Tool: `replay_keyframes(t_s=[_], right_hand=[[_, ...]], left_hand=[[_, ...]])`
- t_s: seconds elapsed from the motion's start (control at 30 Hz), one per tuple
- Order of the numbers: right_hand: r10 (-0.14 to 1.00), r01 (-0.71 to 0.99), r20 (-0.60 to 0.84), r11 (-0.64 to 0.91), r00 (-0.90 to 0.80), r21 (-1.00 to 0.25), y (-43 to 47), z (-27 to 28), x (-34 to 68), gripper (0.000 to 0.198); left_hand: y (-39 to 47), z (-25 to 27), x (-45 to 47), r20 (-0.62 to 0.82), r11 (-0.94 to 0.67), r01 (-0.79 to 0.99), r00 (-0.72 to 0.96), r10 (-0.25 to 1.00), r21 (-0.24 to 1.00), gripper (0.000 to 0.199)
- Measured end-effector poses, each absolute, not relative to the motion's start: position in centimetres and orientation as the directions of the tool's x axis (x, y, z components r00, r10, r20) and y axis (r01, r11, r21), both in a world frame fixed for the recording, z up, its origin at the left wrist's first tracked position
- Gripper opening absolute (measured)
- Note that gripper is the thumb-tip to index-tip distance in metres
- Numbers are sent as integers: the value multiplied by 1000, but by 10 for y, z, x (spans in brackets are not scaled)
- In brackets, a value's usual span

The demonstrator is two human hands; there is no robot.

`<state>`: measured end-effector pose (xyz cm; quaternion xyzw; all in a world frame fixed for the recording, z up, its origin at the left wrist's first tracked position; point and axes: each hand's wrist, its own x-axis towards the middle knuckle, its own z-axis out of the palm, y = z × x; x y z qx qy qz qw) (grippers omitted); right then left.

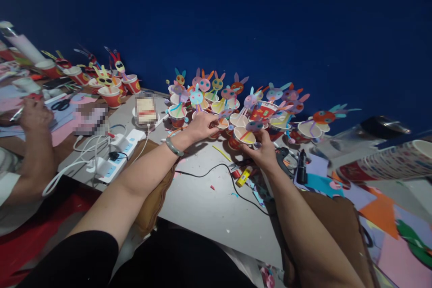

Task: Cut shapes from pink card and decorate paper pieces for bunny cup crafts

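While the right hand (261, 149) grasps a red paper cup with a cream interior (243, 137) between thumb and fingers, the left hand (202, 127) bends its fingers beside a neighbouring red paper cup (223, 123); whether they grip it, I cannot tell. The grasped cup is at the front of a crowd of red paper cups (239, 119) bearing colourful paper heads with long ears (196, 96), near a dark blue wall (236, 18). Nearer the person, a yellow cylindrical tube (244, 177) and a thin black cable (199, 176) lie on the pale grey tabletop (202, 202)
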<state>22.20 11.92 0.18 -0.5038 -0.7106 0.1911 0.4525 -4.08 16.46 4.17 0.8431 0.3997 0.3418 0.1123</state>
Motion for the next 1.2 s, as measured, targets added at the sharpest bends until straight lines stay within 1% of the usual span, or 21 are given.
replay_keyframes(t_s=[0.2, 0.33, 0.4, 0.5, 0.7, 0.8, 1.03, 1.2], right_hand=[[914, 613, 402, 351, -59, -707, 120, -2, 228, 72], [903, 626, 427, 363, -53, -691, 119, -1, 229, 70], [899, 625, 436, 364, -42, -690, 118, 0, 229, 72], [898, 607, 440, 361, -21, -708, 117, 1, 227, 76], [909, 563, 416, 326, 34, -759, 117, 3, 226, 77], [908, 550, 415, 321, 51, -771, 117, 4, 228, 78], [899, 509, 431, 337, 74, -792, 118, 5, 229, 76], [889, 474, 443, 342, 116, -811, 118, 6, 230, 74]], left_hand=[[163, 45, -41, 462, -627, 621, 432, 775, 471, 4], [162, 47, -41, 458, -621, 627, 428, 779, 470, 3], [162, 48, -42, 461, -624, 627, 430, 777, 467, 3], [162, 47, -42, 467, -628, 621, 428, 773, 470, 4], [164, 43, -42, 478, -630, 609, 419, 772, 482, 7], [165, 42, -43, 494, -638, 599, 415, 764, 484, 11], [165, 42, -44, 528, -655, 574, 402, 748, 491, 17], [164, 43, -47, 528, -640, 537, 371, 764, 549, 20]])
